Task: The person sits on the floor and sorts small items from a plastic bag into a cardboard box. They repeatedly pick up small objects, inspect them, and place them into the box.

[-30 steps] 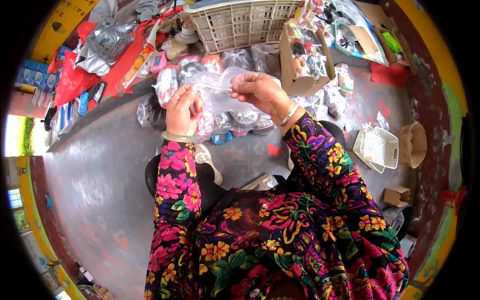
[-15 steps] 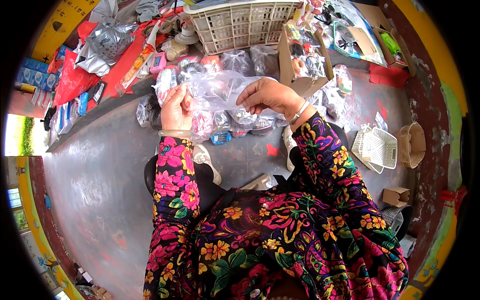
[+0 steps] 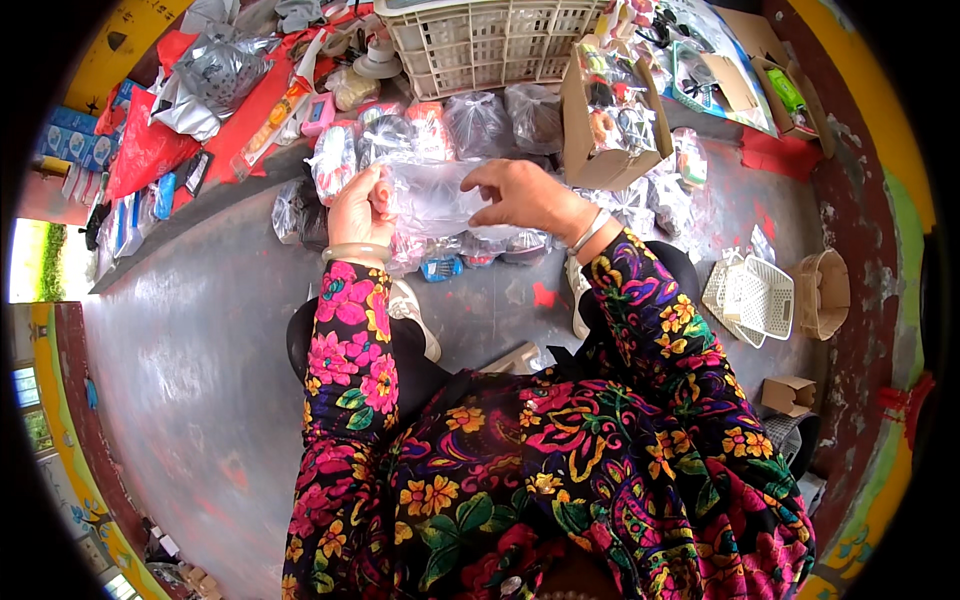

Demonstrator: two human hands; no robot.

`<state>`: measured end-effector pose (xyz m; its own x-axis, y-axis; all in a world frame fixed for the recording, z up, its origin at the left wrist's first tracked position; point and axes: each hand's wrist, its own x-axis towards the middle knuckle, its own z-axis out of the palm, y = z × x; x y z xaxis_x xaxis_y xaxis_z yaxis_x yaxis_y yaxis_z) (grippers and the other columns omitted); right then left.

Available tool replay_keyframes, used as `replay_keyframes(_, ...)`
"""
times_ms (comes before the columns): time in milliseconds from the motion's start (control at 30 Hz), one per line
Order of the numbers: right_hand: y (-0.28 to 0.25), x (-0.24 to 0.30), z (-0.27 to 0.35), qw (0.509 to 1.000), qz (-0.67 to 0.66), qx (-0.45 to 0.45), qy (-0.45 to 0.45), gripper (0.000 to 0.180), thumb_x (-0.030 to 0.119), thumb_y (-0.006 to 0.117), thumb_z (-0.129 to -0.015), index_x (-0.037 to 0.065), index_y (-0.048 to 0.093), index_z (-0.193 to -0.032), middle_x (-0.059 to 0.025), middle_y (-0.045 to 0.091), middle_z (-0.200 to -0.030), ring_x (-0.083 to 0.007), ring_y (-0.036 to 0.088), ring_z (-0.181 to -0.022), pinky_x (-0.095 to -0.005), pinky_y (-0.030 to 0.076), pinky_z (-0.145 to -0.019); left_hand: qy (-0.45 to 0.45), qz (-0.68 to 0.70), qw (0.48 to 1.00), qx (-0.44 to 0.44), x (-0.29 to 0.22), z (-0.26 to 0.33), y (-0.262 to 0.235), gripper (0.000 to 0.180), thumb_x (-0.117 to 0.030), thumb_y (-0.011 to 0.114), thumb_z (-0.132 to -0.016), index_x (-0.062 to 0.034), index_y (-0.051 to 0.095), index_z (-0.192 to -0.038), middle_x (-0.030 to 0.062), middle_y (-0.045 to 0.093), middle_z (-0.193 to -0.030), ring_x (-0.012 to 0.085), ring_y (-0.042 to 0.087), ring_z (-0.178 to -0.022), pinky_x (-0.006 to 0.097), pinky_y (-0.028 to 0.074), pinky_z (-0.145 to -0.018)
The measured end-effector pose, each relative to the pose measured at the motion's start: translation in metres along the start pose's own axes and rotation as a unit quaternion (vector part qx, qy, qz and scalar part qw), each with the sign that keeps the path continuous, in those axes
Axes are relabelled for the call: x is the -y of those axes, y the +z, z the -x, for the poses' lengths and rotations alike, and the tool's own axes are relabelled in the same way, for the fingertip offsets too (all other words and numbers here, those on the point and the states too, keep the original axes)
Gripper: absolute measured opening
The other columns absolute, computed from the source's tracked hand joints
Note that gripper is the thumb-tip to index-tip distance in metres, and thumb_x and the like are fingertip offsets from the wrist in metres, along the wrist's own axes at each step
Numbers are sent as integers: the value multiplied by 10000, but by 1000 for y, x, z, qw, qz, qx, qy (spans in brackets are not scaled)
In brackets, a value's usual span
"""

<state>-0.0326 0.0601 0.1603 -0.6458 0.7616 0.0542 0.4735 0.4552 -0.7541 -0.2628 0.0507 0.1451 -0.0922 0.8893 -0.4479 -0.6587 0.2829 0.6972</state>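
Note:
A clear, empty-looking plastic bag [image 3: 425, 195] stretches sideways in front of me. My left hand [image 3: 358, 212] is closed on its left end, thumb and fingers pressed together, a pale bangle at the wrist. At the bag's right end is my right hand [image 3: 530, 203], with thumb and index finger parted and the film close to them; whether they touch it I cannot make out. Below and behind the bag, filled plastic bags [image 3: 478, 125] of goods sit in a cluster, partly hidden by it.
A cream plastic crate [image 3: 490, 50] stands at the far side, with a cardboard box of small goods [image 3: 615, 125] to its right. White baskets [image 3: 755, 298] and a brown basket [image 3: 823, 292] are on the floor at right. A red plastic bag [image 3: 150, 150] lies far left.
My right hand has gone from pinching the bag's right end to fingers spread apart. The bag hangs smoother and a little lower. My left hand keeps its hold.

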Motion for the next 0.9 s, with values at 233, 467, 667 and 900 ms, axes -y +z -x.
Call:
replay_keyframes(233,23,-2,-3,998,-32,52,-6,461,299,720,-622,23,593,-969,-122,565,-861,-241,560,-811,-325,447,-709,-71,17,996,47,-3,4,5,94,-153,546,-812,-64,547,-782,-14,442,-501,86,376,-409,207,236,-370)
replay_keyframes(467,17,-2,-7,960,-244,90,100,208,169,634,-743,11,632,-878,-47,622,-769,-116,547,-721,-259,436,-690,-78,16,995,59,-4,6,5,101,-170,534,-824,-69,534,-815,1,452,-507,80,363,-391,201,234,-357)
replay_keyframes(667,7,-5,-5,902,-411,35,127,172,158,616,-779,-8,644,-816,-11,606,-711,-73,503,-635,-213,410,-590,4,-134,989,61,-8,13,12,118,-172,560,-810,-70,513,-846,58,571,-669,47,374,-405,168,263,-363)
replay_keyframes(900,3,1,-4,873,-471,-27,125,110,90,648,-736,-4,643,-793,-17,607,-704,-79,503,-622,-203,403,-604,60,-361,901,233,4,26,28,380,-68,624,-732,-27,475,-1079,42,561,-934,40,478,-685,166,389,-565)
